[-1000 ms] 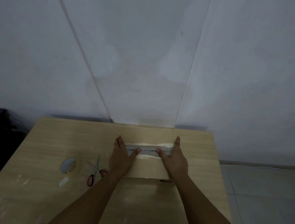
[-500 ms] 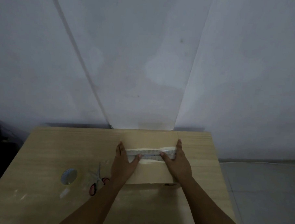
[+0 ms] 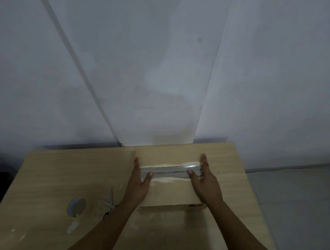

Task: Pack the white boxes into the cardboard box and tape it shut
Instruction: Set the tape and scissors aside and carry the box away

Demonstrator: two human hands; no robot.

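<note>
The cardboard box sits closed on the wooden table, its flaps down. A clear strip of tape runs left to right along the top seam. My left hand lies flat on the box's left end, fingers straight along the edge and thumb pressing the tape. At the right end my right hand mirrors it, thumb on the tape. No white boxes are visible; the inside of the box is hidden.
A tape roll lies on the wooden table to the left. Scissors with red handles lie between the roll and my left forearm. A grey wall rises right behind the box. Floor shows past the table's right edge.
Both thumbs have slid outward along the tape, away from the middle of the seam toward the box ends. The camera has tilted slightly; the box stays put.
</note>
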